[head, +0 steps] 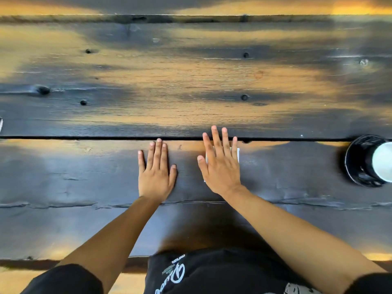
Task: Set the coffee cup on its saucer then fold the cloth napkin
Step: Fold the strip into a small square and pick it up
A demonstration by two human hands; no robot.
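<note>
At the right edge of the dark wooden table, a white coffee cup stands on a black saucer, and the frame cuts both off. My right hand lies flat, fingers straight and spread, on a small folded white napkin. Only the napkin's edges show around the hand. My left hand lies flat on the bare wood about a hand's width to the left, fingers straight, touching nothing else.
The table is made of wide dark planks with a gap running just beyond my fingertips. A sliver of some pale object shows at the far left edge. The near table edge is at my waist.
</note>
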